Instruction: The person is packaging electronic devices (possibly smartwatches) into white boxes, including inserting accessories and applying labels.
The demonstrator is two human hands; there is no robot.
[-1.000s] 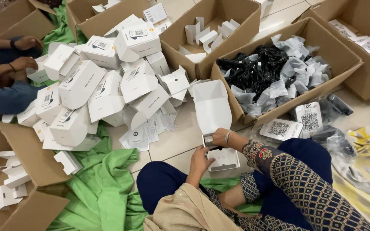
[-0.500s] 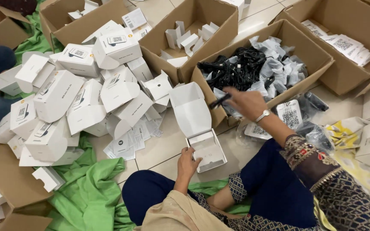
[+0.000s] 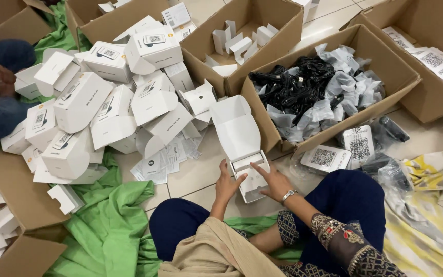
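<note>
Head view shows my right hand (image 3: 274,182), back from the cable carton, now resting open-fingered on the open white cardboard box (image 3: 246,164) steadied by my left hand (image 3: 226,183).

**Surfaces: card, plastic, cloth, tile**

Small open box (image 3: 247,169) under both hands: thin white card, matt, smooth, creased at the folds. Left hand (image 3: 227,185) and right hand (image 3: 273,182) bare; a metal wristband (image 3: 287,195) glints on the right wrist. Heaped white boxes (image 3: 103,102): same matt card. Big cartons (image 3: 283,138): brown corrugated cardboard, dull, rough at cut edges. Cables (image 3: 298,82): black, slightly shiny plastic sheathing, among crinkled translucent plastic bags (image 3: 355,87). Green cloth (image 3: 119,215): soft, rumpled, matt weave. Floor (image 3: 201,169): pale smooth tile, faint sheen. Leaflets (image 3: 165,161): thin paper.
</note>
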